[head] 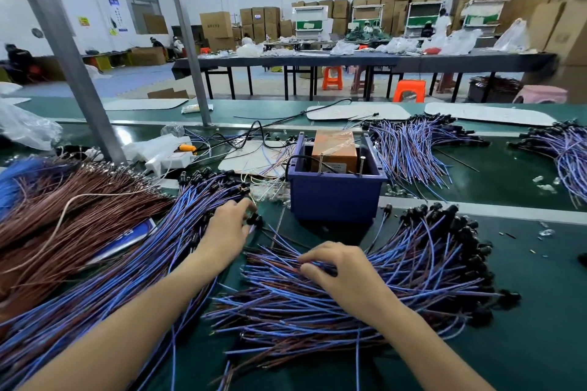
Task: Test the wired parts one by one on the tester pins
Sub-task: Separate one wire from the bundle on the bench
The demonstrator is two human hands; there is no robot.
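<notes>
The left hand pinches the black cap of one wired part at the edge of the left pile, near the blue box holding the two upright pins; the right hand lies curled on the near pile, and I cannot tell whether it grips anything. Lifting may drag tangled neighbours along or snag wires on the box rim. Piles crowd both sides; bare table shows only in a strip before the box and far right.

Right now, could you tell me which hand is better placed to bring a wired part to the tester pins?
Probably the left hand: it pinches a black-capped part beside the blue tester box, while the right hand sits nearer the person, fingers curled into the wire pile.
</notes>
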